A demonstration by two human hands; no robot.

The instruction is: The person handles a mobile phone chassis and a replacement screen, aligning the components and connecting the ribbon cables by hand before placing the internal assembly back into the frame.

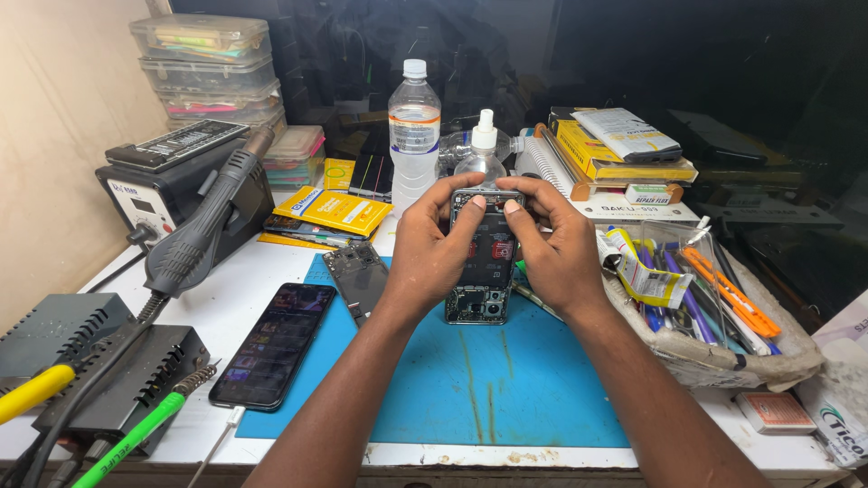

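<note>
over a blue mat (488,380), the left hand (432,253) and right hand (553,248) grasp an opened phone (484,271) from both sides, its bare boards facing up, held upright with the lower end near the mat; both sets of fingers are clenched around its edges, thumbs pressing the top end. a second phone (274,343) with a lit screen lies to the left, a hot-air station (176,194) behind it, a water bottle (414,131) beyond, a tool tray (714,357) at right

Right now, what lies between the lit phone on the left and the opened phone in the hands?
In the head view, a detached dark phone panel lies on the blue mat between them.
</note>
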